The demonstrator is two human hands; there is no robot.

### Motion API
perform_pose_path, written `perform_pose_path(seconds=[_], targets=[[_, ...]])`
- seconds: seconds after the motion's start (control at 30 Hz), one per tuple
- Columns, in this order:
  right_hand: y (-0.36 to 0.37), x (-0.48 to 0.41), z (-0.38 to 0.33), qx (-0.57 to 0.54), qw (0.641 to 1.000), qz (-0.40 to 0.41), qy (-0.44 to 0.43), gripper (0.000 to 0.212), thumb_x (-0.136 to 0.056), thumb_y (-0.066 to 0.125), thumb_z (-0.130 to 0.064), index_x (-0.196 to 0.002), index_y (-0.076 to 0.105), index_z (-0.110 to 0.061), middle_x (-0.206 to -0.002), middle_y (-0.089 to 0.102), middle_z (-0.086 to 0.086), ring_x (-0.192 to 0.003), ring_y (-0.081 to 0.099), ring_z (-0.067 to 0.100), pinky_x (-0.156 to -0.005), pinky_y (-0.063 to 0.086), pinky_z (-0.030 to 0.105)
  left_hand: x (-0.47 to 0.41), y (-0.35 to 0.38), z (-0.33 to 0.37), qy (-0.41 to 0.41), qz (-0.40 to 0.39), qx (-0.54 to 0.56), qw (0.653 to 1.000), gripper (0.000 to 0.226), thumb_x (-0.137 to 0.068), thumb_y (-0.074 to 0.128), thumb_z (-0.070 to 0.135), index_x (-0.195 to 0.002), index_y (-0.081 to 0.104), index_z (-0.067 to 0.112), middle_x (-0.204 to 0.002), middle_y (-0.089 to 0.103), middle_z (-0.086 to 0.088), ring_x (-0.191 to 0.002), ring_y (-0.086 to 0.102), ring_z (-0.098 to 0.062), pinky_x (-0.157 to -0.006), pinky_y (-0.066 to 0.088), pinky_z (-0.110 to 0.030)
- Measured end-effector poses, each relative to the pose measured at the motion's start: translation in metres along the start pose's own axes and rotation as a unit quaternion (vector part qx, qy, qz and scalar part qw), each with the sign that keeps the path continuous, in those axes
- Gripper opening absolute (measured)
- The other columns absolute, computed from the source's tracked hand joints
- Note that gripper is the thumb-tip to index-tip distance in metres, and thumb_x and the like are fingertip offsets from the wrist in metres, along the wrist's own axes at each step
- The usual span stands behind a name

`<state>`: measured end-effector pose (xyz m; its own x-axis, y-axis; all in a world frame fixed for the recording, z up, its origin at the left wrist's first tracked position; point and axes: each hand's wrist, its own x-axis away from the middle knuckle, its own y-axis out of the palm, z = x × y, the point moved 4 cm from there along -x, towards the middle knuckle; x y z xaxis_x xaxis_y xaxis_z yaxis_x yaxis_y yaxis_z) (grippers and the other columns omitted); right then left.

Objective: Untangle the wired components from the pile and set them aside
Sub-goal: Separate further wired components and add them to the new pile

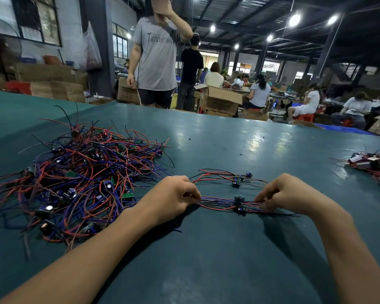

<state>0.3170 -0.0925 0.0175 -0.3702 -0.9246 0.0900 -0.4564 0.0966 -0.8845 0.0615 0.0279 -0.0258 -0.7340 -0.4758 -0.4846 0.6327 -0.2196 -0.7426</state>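
Note:
A big tangled pile of wired components (79,174), red, blue and black leads with small green boards, lies on the left of the green table (217,249). In front of me a small straightened bundle of wired components (239,204) lies flat on the table. My left hand (173,197) pinches the bundle's left wire ends with curled fingers. My right hand (283,193) pinches its right wire ends. Just beyond the bundle rests a second small set of separated components (235,178), touched by neither hand.
Another group of wired parts (371,164) lies at the table's right edge. A person in a grey shirt (156,58) stands at the far edge of the table. Cardboard boxes (219,99) and seated workers fill the hall behind.

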Motion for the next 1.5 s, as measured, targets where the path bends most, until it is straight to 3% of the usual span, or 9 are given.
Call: perform_pose_path(seconds=[0.17, 0.3, 0.47, 0.7, 0.87, 1.03, 1.2, 1.33, 1.5], targets=[[-0.003, -0.002, -0.010, 0.003, 0.988, 0.142, -0.064, 0.051, -0.077, 0.051, 0.013, -0.107, 0.079, -0.018, -0.093, 0.073, -0.004, -0.091, 0.067, 0.014, -0.078, 0.047, 0.018, -0.003, -0.028, 0.001, -0.003, 0.085, -0.192, 0.978, 0.021, -0.088, 0.064, 0.022, -0.103, 0.078, 0.025, -0.096, 0.072, 0.002, -0.093, 0.060, -0.023, -0.080, 0.043, -0.035], [0.009, 0.003, -0.042, -0.042, 0.937, 0.287, -0.195, 0.042, -0.079, 0.054, 0.018, -0.099, 0.080, -0.007, -0.086, 0.069, 0.000, -0.083, 0.067, 0.018, -0.073, 0.041, 0.002, 0.002, -0.069, -0.023, -0.268, 0.073, -0.393, 0.877, 0.035, -0.092, 0.053, 0.031, -0.123, 0.058, 0.015, -0.124, 0.058, -0.010, -0.113, 0.053, -0.031, -0.091, 0.044, -0.041], [0.058, 0.013, -0.094, -0.005, 0.900, 0.268, -0.344, 0.035, -0.074, 0.059, 0.019, -0.088, 0.080, -0.006, -0.087, 0.073, 0.007, -0.076, 0.070, 0.030, -0.074, 0.057, 0.040, 0.021, -0.074, -0.043, -0.433, -0.082, -0.385, 0.811, 0.052, -0.094, 0.053, 0.035, -0.139, 0.043, 0.011, -0.141, 0.043, -0.018, -0.129, 0.042, -0.040, -0.101, 0.036, -0.049], [0.094, 0.022, -0.114, 0.063, 0.893, 0.204, -0.397, 0.030, -0.073, 0.057, 0.004, -0.086, 0.080, -0.010, -0.085, 0.071, 0.007, -0.067, 0.060, 0.035, -0.064, 0.053, 0.043, 0.013, -0.063, -0.040, -0.340, -0.212, -0.308, 0.863, 0.024, -0.086, 0.068, 0.027, -0.082, 0.047, 0.017, -0.093, 0.055, -0.005, -0.094, 0.057, -0.030, -0.089, 0.053, -0.042], [0.112, 0.024, -0.121, 0.082, 0.898, 0.167, -0.398, 0.027, -0.076, 0.058, 0.005, -0.091, 0.077, -0.007, -0.087, 0.066, 0.012, -0.081, 0.062, 0.037, -0.067, 0.053, 0.044, 0.017, -0.066, -0.035, -0.339, -0.221, -0.312, 0.859, 0.020, -0.083, 0.054, 0.002, -0.079, 0.040, 0.015, -0.084, 0.046, -0.007, -0.080, 0.049, -0.026, -0.079, 0.053, -0.043], [0.110, 0.024, -0.118, 0.070, 0.900, 0.167, -0.397, 0.028, -0.077, 0.058, 0.005, -0.092, 0.077, -0.008, -0.089, 0.067, 0.011, -0.080, 0.063, 0.037, -0.067, 0.054, 0.042, 0.015, -0.063, -0.018, -0.336, -0.147, -0.331, 0.870, 0.016, -0.088, 0.051, 0.008, -0.102, 0.047, 0.013, -0.112, 0.056, -0.013, -0.106, 0.055, -0.037, -0.088, 0.048, -0.045], [0.112, 0.022, -0.117, 0.045, 0.904, 0.165, -0.391, 0.033, -0.080, 0.055, 0.004, -0.097, 0.078, -0.012, -0.092, 0.067, 0.007, -0.084, 0.064, 0.032, -0.071, 0.054, 0.041, 0.006, -0.070, 0.004, -0.260, 0.040, -0.370, 0.891, 0.054, -0.086, 0.057, 0.017, -0.137, 0.040, 0.019, -0.123, 0.043, -0.011, -0.102, 0.057, -0.038, -0.086, 0.045, -0.045], [0.109, 0.021, -0.112, 0.003, 0.912, 0.173, -0.373, 0.043, -0.083, 0.053, 0.005, -0.113, 0.075, -0.016, -0.095, 0.067, 0.000, -0.080, 0.062, 0.020, -0.071, 0.052, 0.032, 0.000, -0.071, 0.022, -0.072, 0.213, -0.246, 0.943, 0.076, -0.084, 0.062, -0.001, -0.152, 0.037, 0.022, -0.129, 0.038, -0.012, -0.084, 0.056, -0.030, -0.078, 0.052, -0.041], [0.103, 0.020, -0.111, -0.085, 0.907, 0.203, -0.360, 0.048, -0.078, 0.057, 0.013, -0.115, 0.073, -0.012, -0.092, 0.067, -0.003, -0.076, 0.060, 0.009, -0.073, 0.050, 0.023, -0.002, -0.058, 0.025, 0.078, 0.270, -0.006, 0.960, 0.043, -0.089, 0.071, 0.004, -0.131, 0.062, 0.010, -0.110, 0.063, -0.005, -0.093, 0.065, -0.014, -0.088, 0.055, -0.028]])
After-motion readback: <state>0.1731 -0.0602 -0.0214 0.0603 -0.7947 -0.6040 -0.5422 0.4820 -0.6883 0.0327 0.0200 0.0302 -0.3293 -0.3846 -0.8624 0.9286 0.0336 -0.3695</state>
